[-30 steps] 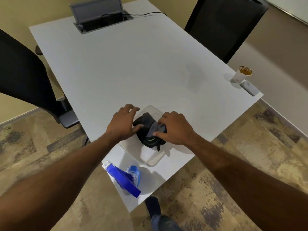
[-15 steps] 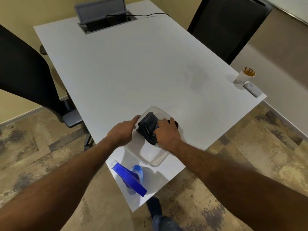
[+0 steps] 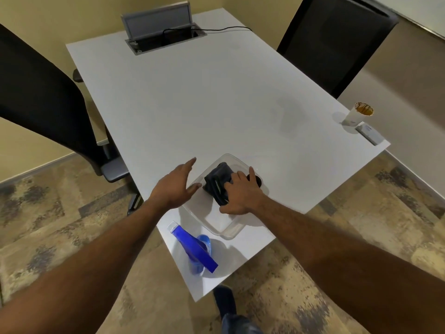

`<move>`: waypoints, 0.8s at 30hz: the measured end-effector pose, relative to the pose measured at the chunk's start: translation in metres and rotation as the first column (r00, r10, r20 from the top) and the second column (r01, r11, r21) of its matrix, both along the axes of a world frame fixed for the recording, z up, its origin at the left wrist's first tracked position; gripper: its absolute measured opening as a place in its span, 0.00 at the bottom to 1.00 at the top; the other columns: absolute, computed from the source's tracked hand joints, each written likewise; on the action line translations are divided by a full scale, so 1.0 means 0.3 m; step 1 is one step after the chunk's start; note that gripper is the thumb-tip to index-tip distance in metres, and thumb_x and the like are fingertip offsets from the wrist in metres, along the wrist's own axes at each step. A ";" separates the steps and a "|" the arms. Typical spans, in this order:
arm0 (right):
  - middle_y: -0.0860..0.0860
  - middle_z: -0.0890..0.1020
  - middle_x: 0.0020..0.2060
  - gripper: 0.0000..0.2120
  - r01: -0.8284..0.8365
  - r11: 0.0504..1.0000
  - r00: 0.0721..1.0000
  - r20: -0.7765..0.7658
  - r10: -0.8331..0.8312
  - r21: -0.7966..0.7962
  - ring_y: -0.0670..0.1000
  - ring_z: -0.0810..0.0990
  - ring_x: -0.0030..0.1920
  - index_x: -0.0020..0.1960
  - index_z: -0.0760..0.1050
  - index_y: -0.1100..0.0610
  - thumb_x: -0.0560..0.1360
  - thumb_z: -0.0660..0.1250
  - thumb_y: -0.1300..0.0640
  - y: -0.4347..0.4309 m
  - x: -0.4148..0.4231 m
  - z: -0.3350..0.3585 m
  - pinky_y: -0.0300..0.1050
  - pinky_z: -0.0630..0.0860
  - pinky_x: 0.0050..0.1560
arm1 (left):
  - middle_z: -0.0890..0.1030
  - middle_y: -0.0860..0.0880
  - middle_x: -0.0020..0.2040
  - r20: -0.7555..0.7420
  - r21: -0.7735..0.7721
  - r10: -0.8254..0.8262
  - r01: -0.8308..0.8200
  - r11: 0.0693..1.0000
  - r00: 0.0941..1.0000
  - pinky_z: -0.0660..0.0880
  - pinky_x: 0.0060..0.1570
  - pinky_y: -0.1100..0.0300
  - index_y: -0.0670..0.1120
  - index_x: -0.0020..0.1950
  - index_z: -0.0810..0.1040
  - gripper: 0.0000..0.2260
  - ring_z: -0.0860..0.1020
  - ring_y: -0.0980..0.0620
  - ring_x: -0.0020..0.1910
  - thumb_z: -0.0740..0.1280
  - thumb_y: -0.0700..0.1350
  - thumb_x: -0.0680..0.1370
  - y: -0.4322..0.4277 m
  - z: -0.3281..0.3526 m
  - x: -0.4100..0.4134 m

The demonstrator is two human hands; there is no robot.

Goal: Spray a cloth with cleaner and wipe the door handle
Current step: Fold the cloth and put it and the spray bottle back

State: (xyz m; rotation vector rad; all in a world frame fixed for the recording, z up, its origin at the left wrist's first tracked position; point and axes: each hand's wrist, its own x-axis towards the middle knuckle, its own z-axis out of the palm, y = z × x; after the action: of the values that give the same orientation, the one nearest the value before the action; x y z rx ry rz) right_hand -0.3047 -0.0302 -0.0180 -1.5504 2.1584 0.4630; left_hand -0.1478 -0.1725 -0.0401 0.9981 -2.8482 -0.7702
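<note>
Cloth (image 3: 218, 180) is lying bundled in clear tray (image 3: 228, 231) on table (image 3: 192, 104); we are gripping it with right hand (image 3: 240, 191) fingers. Left hand (image 3: 174, 186) is hovering beside, fingers spread, spray bottle (image 3: 196, 249) standing near.

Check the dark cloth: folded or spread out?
Folded. The dark cloth sits as a compact bundle inside the clear plastic tub, with the right hand resting on it; the left hand is open beside it.
</note>
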 end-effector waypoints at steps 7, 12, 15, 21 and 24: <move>0.52 0.77 0.59 0.20 0.366 0.775 0.831 0.555 -0.023 -0.515 0.51 0.76 0.59 0.62 0.76 0.58 0.70 0.69 0.64 0.160 0.113 0.135 0.46 0.76 0.60 | 0.79 0.48 0.63 -0.196 0.310 0.470 -0.400 0.863 0.861 0.76 0.43 0.62 0.47 0.70 0.73 0.22 0.79 0.55 0.50 0.68 0.54 0.79 0.084 0.006 0.230; 0.41 0.71 0.65 0.32 0.410 0.858 0.613 0.790 -0.008 -0.309 0.36 0.71 0.63 0.71 0.65 0.48 0.71 0.74 0.62 0.310 0.267 0.106 0.25 0.70 0.58 | 0.75 0.45 0.69 -0.051 0.575 0.535 -0.413 0.706 0.843 0.79 0.51 0.53 0.48 0.76 0.66 0.26 0.79 0.46 0.59 0.65 0.53 0.80 0.168 -0.011 0.261; 0.30 0.66 0.65 0.39 0.391 0.902 0.510 0.859 -0.047 -0.183 0.31 0.69 0.63 0.71 0.57 0.36 0.70 0.75 0.55 0.361 0.332 0.063 0.22 0.70 0.56 | 0.74 0.42 0.70 -0.054 0.686 0.565 -0.381 0.620 0.823 0.80 0.52 0.50 0.48 0.78 0.63 0.26 0.81 0.43 0.56 0.65 0.52 0.81 0.196 -0.001 0.232; 0.17 0.68 0.54 0.34 0.611 0.730 0.541 0.834 -0.104 -0.306 0.25 0.70 0.58 0.63 0.59 0.26 0.65 0.75 0.35 0.326 0.471 0.064 0.21 0.72 0.52 | 0.76 0.39 0.66 -0.108 0.724 0.505 -0.280 0.631 0.856 0.79 0.55 0.48 0.46 0.76 0.62 0.28 0.80 0.41 0.58 0.68 0.48 0.80 0.243 0.014 0.192; 0.29 0.75 0.50 0.28 0.685 0.636 0.563 0.812 -0.153 -0.355 0.31 0.77 0.49 0.63 0.69 0.38 0.67 0.74 0.35 0.311 0.499 0.044 0.40 0.80 0.58 | 0.75 0.39 0.67 -0.120 0.694 0.498 -0.286 0.661 0.859 0.75 0.61 0.42 0.44 0.76 0.62 0.28 0.77 0.39 0.61 0.69 0.46 0.79 0.253 0.011 0.187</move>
State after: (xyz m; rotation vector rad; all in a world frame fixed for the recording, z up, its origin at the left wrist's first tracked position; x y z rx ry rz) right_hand -0.1550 0.0632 -0.0050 -1.0355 1.9604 -1.0559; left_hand -0.0918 -0.0967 -0.0366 1.3490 -1.9695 -1.7435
